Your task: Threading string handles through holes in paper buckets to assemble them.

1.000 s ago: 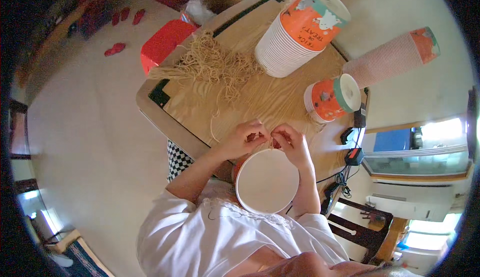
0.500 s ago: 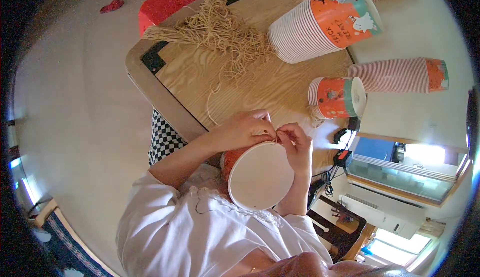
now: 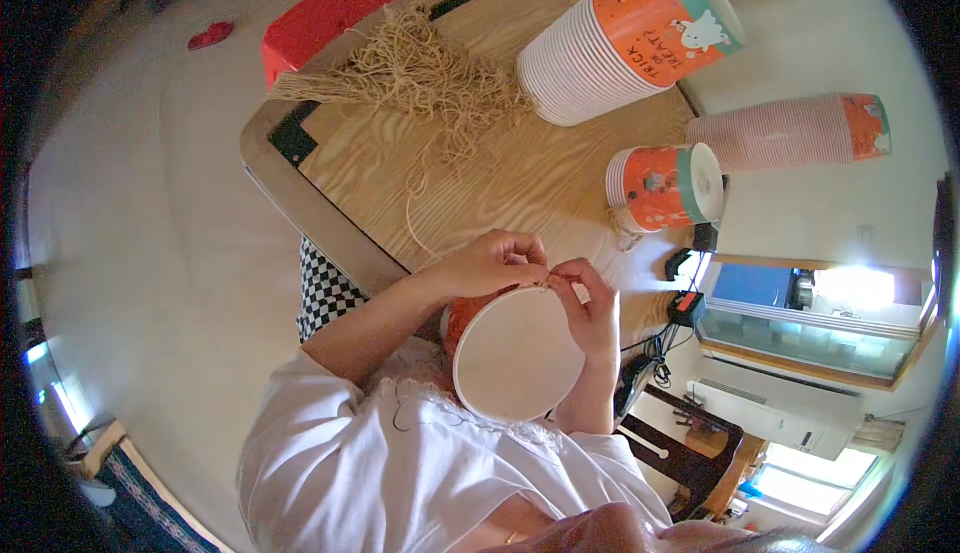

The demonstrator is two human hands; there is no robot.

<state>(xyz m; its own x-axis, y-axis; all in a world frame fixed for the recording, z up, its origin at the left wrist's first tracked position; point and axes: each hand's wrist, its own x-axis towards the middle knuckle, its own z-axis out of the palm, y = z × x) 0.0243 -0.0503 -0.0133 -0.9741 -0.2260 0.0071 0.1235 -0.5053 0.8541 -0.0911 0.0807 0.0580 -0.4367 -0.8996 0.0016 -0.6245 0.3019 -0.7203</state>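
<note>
- Far left: we tag a red container (image 3: pixel 325 25) by the table's edge, checked black-and-white cloth (image 3: pixel 327 288) below.
- Next: tan twine (image 3: pixel 425 63) heaped on the wooden table (image 3: pixel 370 158), loose ends trailing toward us.
- Left hand (image 3: pixel 500 265): fingers bent at the paper bucket's far rim, nearly meeting the other hand; we can't tell whether they're closed on anything, too small.
- Paper bucket (image 3: pixel 520 355): between the forearms, near the white shirt (image 3: pixel 390 453), white round end facing us, orange side showing at left.
- Right hand (image 3: pixel 588 298): thumb and finger bent at the same rim; again we can't tell the grip.
- Right: we log a large orange-and-white bucket stack (image 3: pixel 635 38), a shorter stack (image 3: pixel 665 188) nearer us, black cables (image 3: pixel 655 348) below, a long pale stack (image 3: pixel 785 133) farthest right.
</note>
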